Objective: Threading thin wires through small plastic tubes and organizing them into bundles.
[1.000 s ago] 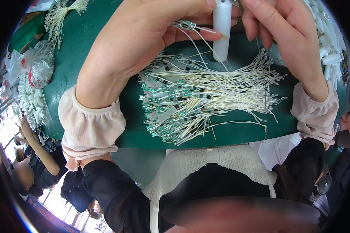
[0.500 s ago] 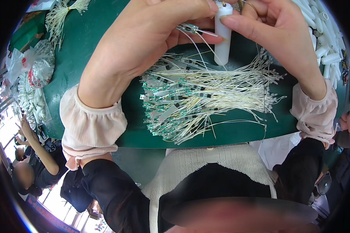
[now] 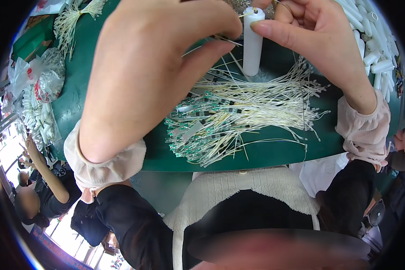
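Note:
A slim white plastic tube [image 3: 252, 49] stands nearly upright, with a small dark and brass-coloured piece at its top end. My right hand [image 3: 308, 33] grips it near the top, the thumb pressed on its side and the fingers curled behind. My left hand [image 3: 153, 58] is closed in a pinch just left of the tube's top. A short pale wire [image 3: 246, 15] runs from its fingers to that end; more wire ends stick out beside the thumb. Below both hands lies a heap of pale wires [image 3: 265, 108] with small green circuit boards [image 3: 189, 139] at their left ends.
Many white tubes [image 3: 373, 40] are piled at the far right of the green table [image 3: 76, 99]. At the far left are a tied wire bundle [image 3: 80, 13], a clear plastic bag [image 3: 49, 76] and more white pieces [image 3: 42, 121]. Another person [image 3: 54, 184] sits at lower left.
My left hand has turned over, and the small circuit board seen in it earlier is now hidden. The tube in my right hand has shifted slightly left.

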